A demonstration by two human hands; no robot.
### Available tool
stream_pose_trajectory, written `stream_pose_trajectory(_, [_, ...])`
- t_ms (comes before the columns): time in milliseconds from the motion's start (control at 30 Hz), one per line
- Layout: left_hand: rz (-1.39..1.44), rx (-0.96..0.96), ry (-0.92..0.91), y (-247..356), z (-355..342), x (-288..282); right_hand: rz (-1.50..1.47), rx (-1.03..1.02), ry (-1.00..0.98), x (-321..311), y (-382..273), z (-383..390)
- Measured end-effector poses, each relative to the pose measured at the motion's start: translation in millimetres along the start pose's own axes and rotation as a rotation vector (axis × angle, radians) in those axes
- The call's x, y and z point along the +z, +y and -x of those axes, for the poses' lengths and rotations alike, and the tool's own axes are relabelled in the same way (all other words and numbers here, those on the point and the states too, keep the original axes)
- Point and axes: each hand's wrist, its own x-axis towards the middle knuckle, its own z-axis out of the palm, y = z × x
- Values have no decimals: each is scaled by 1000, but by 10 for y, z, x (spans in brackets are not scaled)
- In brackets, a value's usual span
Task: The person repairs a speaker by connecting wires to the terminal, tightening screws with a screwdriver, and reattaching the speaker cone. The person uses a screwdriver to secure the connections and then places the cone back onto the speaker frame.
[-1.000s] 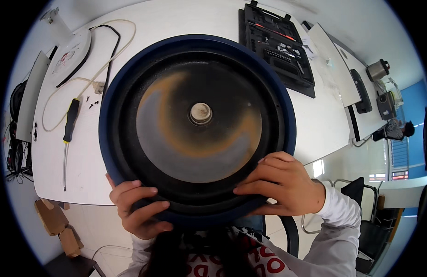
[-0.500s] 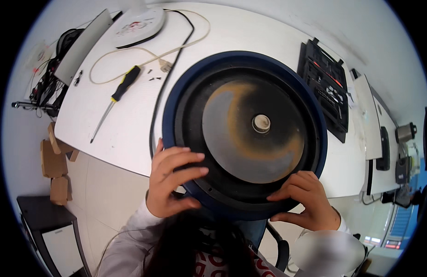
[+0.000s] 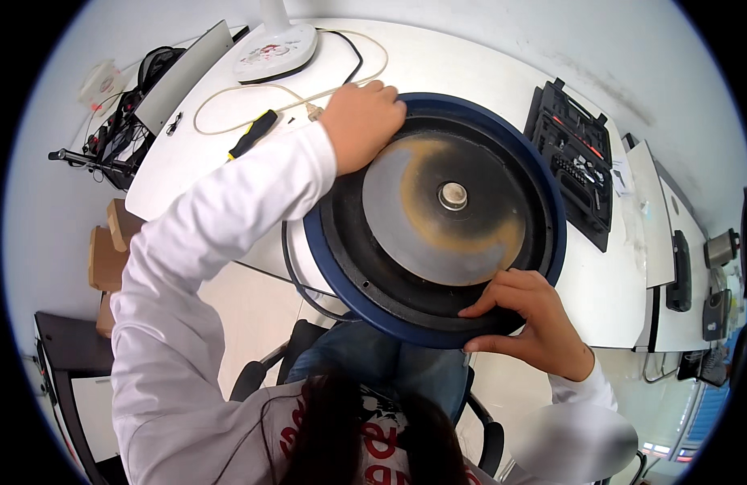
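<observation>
A large round heating appliance (image 3: pixel 329 259) with a dark blue rim lies in front of me, its near side reaching past the table's front edge over my lap. Inside its black pan is a grey metal disc (image 3: pixel 390 230) with a brown scorched ring and a pale round knob (image 3: pixel 453 196) in the middle. My left hand (image 3: pixel 361 125) grips the far left rim, fingers bent over it. At the near right, my right hand (image 3: pixel 539 315) pinches the rim, thumb outside and fingers within. A black cord (image 3: pixel 289 259) hangs beside the appliance's left side.
On the white table (image 3: pixel 604 295), a yellow-and-black screwdriver (image 3: pixel 254 134) lies partly behind my left sleeve, near a small screw (image 3: pixel 291 120) and a beige plug (image 3: pixel 313 111). A white stand base (image 3: pixel 276 53) is farther back. An open black tool case (image 3: pixel 580 174) lies right; cardboard boxes (image 3: pixel 105 259) are left.
My left hand has gone from the near left rim to the far left rim. The right hand keeps its hold. The appliance's near edge sits higher in view, and the view has shifted slightly.
</observation>
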Motion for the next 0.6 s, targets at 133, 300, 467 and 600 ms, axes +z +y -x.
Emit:
stream_pose_trajectory(133, [-36,-15,63,-12,-141,138,-1,21,26,25,17,36])
stream_pose_trajectory(300, [62,-38,154,-1,-98,174,-8,42,46,43,16,58])
stream_pose_trajectory(467, [119,-21,117,-8,-70,118,36,11,110,78,4,97])
stream_pose_trajectory(600, [161,1,156,-42,-45,148,29,-33,173,110,46,125])
